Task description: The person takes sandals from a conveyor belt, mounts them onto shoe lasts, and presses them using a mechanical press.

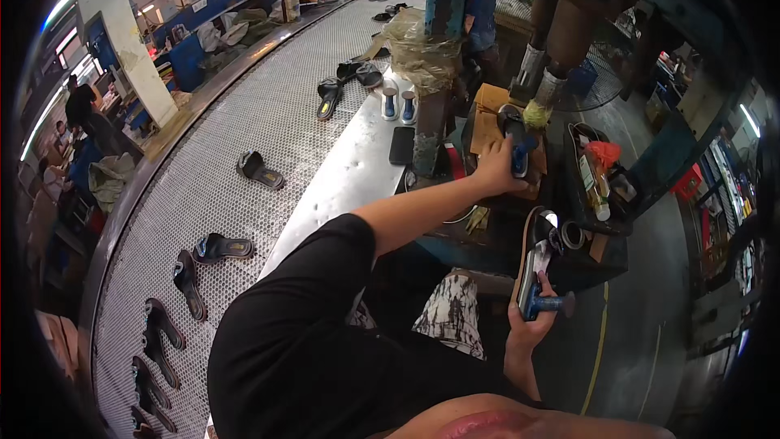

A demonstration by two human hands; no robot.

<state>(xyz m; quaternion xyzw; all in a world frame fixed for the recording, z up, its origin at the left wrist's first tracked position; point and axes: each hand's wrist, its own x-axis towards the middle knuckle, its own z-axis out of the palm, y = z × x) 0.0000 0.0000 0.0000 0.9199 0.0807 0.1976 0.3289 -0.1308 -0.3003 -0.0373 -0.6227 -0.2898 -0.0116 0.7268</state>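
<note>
A black sandal on a blue last (514, 146) rests under the press (552, 49), gripped by the left hand (496, 169). Lower down, the right hand (528, 321) holds a second sandal (536, 256) by its blue handle. More sandals (221, 248) ride the mesh conveyor (244, 114) at left.

A mesh conveyor (244, 106) curves along the left, carrying sandals (221, 247). Right of it lies a metal table (349, 171) with a phone (401, 145) on it. Further right, a press (561, 24) stands behind a tray (597, 223) holding bottles (595, 187).
</note>
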